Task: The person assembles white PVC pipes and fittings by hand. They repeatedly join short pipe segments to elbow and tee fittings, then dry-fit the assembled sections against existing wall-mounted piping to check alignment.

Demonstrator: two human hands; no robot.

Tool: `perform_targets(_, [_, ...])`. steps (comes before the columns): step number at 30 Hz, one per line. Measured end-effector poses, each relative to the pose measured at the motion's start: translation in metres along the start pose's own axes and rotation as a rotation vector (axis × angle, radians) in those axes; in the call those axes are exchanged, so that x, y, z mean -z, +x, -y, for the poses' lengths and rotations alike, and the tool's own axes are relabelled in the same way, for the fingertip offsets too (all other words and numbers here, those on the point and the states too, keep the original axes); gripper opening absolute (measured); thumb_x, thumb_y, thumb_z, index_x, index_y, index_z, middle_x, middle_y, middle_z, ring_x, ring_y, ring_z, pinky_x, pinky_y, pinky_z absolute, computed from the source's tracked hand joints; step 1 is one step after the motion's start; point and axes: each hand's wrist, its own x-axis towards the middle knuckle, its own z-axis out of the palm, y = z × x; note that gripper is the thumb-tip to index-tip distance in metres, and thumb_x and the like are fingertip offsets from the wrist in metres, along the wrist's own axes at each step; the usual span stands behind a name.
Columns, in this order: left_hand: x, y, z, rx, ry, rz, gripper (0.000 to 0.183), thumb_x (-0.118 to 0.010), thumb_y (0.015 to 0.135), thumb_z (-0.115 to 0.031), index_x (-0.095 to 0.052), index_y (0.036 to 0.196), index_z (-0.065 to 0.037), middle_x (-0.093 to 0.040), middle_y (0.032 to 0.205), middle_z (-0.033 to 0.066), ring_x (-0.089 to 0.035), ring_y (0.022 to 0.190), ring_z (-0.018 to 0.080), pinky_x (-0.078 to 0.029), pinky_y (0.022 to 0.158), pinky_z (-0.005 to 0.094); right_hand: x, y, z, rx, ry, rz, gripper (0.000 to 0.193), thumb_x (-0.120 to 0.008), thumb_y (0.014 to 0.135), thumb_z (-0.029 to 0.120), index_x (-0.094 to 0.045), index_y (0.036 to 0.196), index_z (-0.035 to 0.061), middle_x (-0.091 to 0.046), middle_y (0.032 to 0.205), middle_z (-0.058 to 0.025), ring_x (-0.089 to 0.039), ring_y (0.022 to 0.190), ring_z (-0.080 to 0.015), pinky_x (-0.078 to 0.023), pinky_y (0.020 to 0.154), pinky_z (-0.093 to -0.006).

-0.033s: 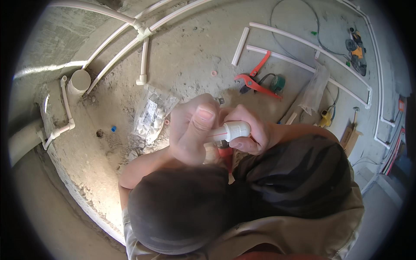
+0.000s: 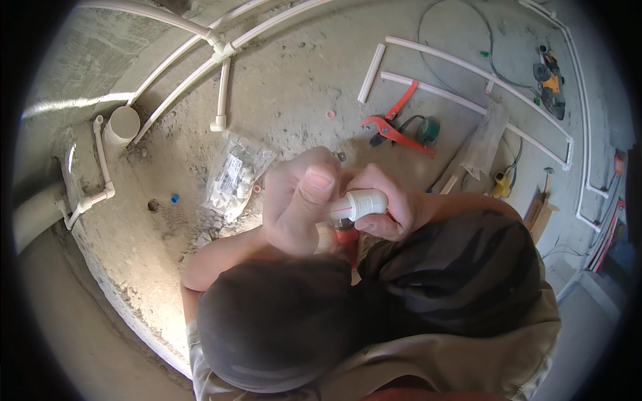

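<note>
My left hand is closed around a white plastic pipe with a thin red stripe. On the pipe's right end sits a white pipe fitting, gripped by the curled fingers of my right hand. Both hands are held close together just beyond my knees. Below them a red tool shows in part; its kind cannot be made out behind the hands and legs. Most of the pipe is hidden inside my left fist.
A clear bag of white fittings lies left of my hands. Beyond are a red pipe cutter, a green tape roll and loose white pipes. A yellow-black power tool lies far right. Joined pipes run at the far left.
</note>
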Motion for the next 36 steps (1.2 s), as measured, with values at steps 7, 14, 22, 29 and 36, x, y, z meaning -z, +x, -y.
perform_targets(7, [-0.012, 0.002, 0.007, -0.033, -0.198, 0.002, 0.065, -0.053, 0.108, -0.060, -0.054, 0.078, -0.003, -0.051, 0.065, 0.0062, -0.041, 0.059, 0.0137, -0.033, 0.057, 0.0303, 0.001, -0.005, 0.004, 0.094, -0.067, -0.018, 0.039, -0.069, 0.103, 0.015, -0.048, 0.131, -0.0014, -0.058, 0.123, -0.0190, -0.058, 0.101, -0.0241, -0.048, 0.091, -0.0382])
perform_targets(14, [0.042, 0.053, -0.005, 0.090, 0.220, -0.080, 0.067, -0.040, 0.112, -0.062, -0.061, 0.086, -0.003, -0.061, 0.084, 0.0068, -0.053, 0.073, 0.0136, -0.043, 0.065, 0.0291, 0.000, 0.027, 0.003, -0.140, -0.279, -0.211, 0.042, -0.059, 0.111, 0.029, -0.048, 0.135, -0.0024, -0.060, 0.126, -0.0170, -0.060, 0.098, -0.0226, -0.049, 0.092, -0.0384])
perform_targets(22, [0.028, 0.036, -0.009, -0.296, 0.887, 0.031, 0.121, -0.100, 0.069, -0.032, -0.033, 0.167, -0.007, -0.046, 0.163, 0.0198, -0.053, 0.142, 0.0387, -0.049, 0.111, 0.0431, 0.002, 0.024, 0.013, -0.262, 0.532, -0.524, 0.050, -0.051, 0.113, 0.038, -0.048, 0.143, -0.0024, -0.062, 0.134, -0.0207, -0.064, 0.107, -0.0211, -0.052, 0.093, -0.0366])
perform_targets(29, [0.028, 0.018, 0.013, 0.270, 0.253, -0.039, 0.077, -0.094, 0.080, -0.009, -0.058, 0.147, -0.007, -0.063, 0.137, 0.0088, -0.066, 0.099, 0.0124, -0.056, 0.084, 0.0312, 0.008, 0.017, 0.007, -0.274, 0.278, -0.515, 0.060, -0.052, 0.112, 0.045, -0.048, 0.150, -0.0014, -0.066, 0.131, -0.0138, -0.065, 0.110, -0.0199, -0.051, 0.095, -0.0366])
perform_targets(36, [-0.003, 0.008, 0.032, 0.053, 0.230, -0.082, 0.024, -0.080, 0.094, -0.004, -0.071, 0.116, 0.001, -0.073, 0.101, 0.0049, -0.065, 0.090, 0.0085, -0.053, 0.078, 0.0261, 0.027, 0.040, 0.017, -0.013, 0.393, -0.643, 0.101, -0.041, 0.104, 0.075, -0.024, 0.166, -0.0038, -0.034, 0.168, -0.0222, -0.036, 0.155, -0.0353, -0.030, 0.127, -0.0494])
